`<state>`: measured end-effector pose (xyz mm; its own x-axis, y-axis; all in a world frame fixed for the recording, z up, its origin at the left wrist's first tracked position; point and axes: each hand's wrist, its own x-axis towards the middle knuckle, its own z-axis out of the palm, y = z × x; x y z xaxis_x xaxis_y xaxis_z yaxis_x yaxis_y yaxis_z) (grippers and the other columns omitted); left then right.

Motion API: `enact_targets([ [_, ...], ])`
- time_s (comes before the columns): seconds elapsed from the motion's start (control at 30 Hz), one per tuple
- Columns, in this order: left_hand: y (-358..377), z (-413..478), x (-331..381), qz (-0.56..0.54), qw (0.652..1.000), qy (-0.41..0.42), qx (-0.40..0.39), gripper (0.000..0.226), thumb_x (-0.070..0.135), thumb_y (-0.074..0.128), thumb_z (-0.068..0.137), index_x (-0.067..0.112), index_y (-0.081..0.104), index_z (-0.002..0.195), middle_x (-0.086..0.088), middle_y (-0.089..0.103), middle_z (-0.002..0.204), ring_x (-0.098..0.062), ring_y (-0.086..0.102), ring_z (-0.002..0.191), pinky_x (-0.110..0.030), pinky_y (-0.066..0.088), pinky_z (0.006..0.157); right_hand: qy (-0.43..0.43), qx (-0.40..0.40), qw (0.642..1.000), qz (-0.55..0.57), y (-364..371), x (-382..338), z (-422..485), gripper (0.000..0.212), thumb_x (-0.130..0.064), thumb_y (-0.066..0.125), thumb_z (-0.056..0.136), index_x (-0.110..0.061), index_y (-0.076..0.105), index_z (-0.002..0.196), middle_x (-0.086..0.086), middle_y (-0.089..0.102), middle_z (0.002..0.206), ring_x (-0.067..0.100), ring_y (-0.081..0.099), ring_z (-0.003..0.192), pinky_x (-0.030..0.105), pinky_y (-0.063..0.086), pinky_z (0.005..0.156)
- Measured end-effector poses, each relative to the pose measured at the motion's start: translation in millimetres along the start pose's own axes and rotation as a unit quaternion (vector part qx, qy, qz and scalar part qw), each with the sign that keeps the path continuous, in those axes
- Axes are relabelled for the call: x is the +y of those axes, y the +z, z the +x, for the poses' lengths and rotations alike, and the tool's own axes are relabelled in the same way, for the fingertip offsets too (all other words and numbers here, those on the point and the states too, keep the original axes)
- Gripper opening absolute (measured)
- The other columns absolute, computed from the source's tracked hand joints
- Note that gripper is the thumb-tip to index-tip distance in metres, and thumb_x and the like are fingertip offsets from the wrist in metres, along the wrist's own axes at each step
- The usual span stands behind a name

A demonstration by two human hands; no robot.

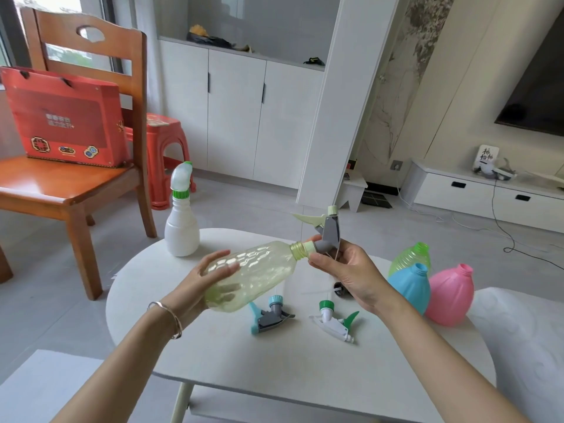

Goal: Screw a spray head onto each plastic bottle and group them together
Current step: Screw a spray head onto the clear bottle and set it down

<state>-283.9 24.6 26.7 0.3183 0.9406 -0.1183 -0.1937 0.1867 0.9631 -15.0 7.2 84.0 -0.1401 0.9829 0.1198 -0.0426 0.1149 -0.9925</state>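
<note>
Head view: the left hand [207,285] cups the translucent pale-yellow dimpled plastic bottle [253,276], fingers curled round its base end. The bottle lies on its side in the air above the middle of the white rounded bench [274,370]. The right hand [345,270] pinches the grey-and-pale-green trigger spray head [328,236] at the bottle's neck, at 2 o'clock from the body.

The ribbed threads show bare, so the collar is not seated (probably just starting). The head meets the neck at a slant, so it could cross-thread. The thin glossy wall may buckle or slip under a hard squeeze.

A capped opaque white bottle [182,230] stands at 10 o'clock. Smooth blue [409,285] and pink [450,296] bottles wait at 3 o'clock.
</note>
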Motion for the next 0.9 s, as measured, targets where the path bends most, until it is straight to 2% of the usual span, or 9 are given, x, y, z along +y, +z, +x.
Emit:
enact_targets([
  [0.07, 6, 2, -4, -0.056, 0.998, -0.01, 0.013, 0.072, 0.046, 0.081, 0.052, 0.021, 0.062, 0.116, -0.004, 0.071, 0.112, -0.016, 0.069, 0.087, -0.027, 0.056, 0.079, -0.012, 0.001, 1.0, -0.026, 0, -1, 1, 0.026, -0.006, 0.071, 0.077, 0.002, 0.063, 0.101, -0.008, 0.069, 0.096, 0.002, 0.064, 0.09, 0.014, 0.05, 0.081],
  [0.17, 16, 4, -9, -0.081, 0.996, -0.032, 0.013, 0.048, 0.042, 0.071, 0.065, 0.022, 0.066, 0.108, 0.001, 0.073, 0.105, -0.014, 0.068, 0.087, -0.027, 0.052, 0.08, -0.024, 0.016, 0.999, -0.027, 0, 3, 2, 0.027, -0.006, 0.068, 0.079, 0.001, 0.063, 0.104, -0.002, 0.068, 0.1, 0.006, 0.064, 0.093, 0.02, 0.052, 0.088],
  [0.33, 14, 6, -3, -0.066, 0.997, -0.043, 0.003, 0.071, 0.05, 0.08, 0.057, 0.021, 0.059, 0.118, -0.002, 0.069, 0.117, -0.026, 0.07, 0.095, -0.04, 0.059, 0.075, -0.021, 0.024, 0.999, -0.026, -2, 8, -1, 0.027, -0.008, 0.069, 0.079, 0.005, 0.061, 0.101, -0.005, 0.069, 0.1, 0.006, 0.064, 0.093, 0.025, 0.052, 0.094],
  [0.43, 22, 7, -1, -0.096, 0.991, -0.086, 0.026, 0.067, 0.06, 0.069, 0.064, 0.016, 0.06, 0.114, -0.011, 0.065, 0.116, -0.034, 0.07, 0.09, -0.041, 0.059, 0.064, -0.065, 0.07, 0.995, -0.023, -2, 7, 0, 0.016, -0.01, 0.07, 0.078, -0.012, 0.066, 0.094, -0.001, 0.069, 0.103, 0.007, 0.064, 0.095, 0.023, 0.051, 0.091],
  [0.5, 26, 6, 1, -0.1, 0.986, -0.127, 0.027, 0.072, 0.064, 0.063, 0.061, 0.012, 0.061, 0.111, -0.013, 0.067, 0.109, -0.038, 0.071, 0.083, -0.039, 0.059, 0.056, -0.074, 0.06, 0.995, -0.024, -4, 3, 2, 0.016, -0.009, 0.071, 0.078, -0.009, 0.066, 0.093, 0.001, 0.069, 0.105, 0.008, 0.065, 0.096, 0.022, 0.051, 0.09],
  [0.6, 21, 7, 4, -0.061, 0.994, -0.091, 0.031, 0.066, 0.062, 0.068, 0.062, 0.017, 0.062, 0.11, -0.008, 0.072, 0.106, -0.03, 0.072, 0.086, -0.036, 0.059, 0.058, -0.052, 0.042, 0.997, -0.04, -5, 1, 3, 0.026, -0.01, 0.072, 0.077, 0.001, 0.063, 0.098, 0.004, 0.069, 0.104, 0.01, 0.065, 0.094, 0.021, 0.052, 0.086],
  [0.7, 22, 8, 5, -0.055, 0.998, -0.015, -0.019, 0.059, 0.045, 0.074, 0.065, 0.022, 0.059, 0.117, 0.001, 0.072, 0.113, -0.018, 0.069, 0.101, -0.029, 0.059, 0.07, -0.071, 0.093, 0.993, -0.002, -4, 3, 2, 0.015, -0.016, 0.072, 0.074, -0.01, 0.068, 0.087, 0.001, 0.069, 0.1, 0.012, 0.064, 0.09, 0.024, 0.054, 0.086],
  [0.8, 23, 6, 3, -0.031, 0.997, 0.025, -0.072, 0.074, 0.032, 0.085, 0.056, 0.017, 0.056, 0.122, 0.0, 0.071, 0.115, -0.01, 0.068, 0.102, -0.017, 0.055, 0.074, -0.056, 0.113, 0.992, 0.025, -3, 6, 3, 0.005, -0.006, 0.068, 0.08, -0.009, 0.068, 0.084, 0.001, 0.068, 0.095, 0.012, 0.065, 0.086, 0.019, 0.054, 0.076],
  [0.9, 13, 7, 4, -0.022, 0.996, 0.021, -0.088, 0.11, 0.03, 0.092, 0.047, 0.022, 0.034, 0.141, -0.001, 0.062, 0.129, -0.016, 0.064, 0.111, -0.028, 0.056, 0.084, -0.045, 0.123, 0.991, 0.038, 1, 10, 4, 0.008, -0.004, 0.067, 0.081, -0.011, 0.069, 0.083, 0.004, 0.068, 0.09, 0.008, 0.065, 0.077, 0.017, 0.054, 0.071],
])
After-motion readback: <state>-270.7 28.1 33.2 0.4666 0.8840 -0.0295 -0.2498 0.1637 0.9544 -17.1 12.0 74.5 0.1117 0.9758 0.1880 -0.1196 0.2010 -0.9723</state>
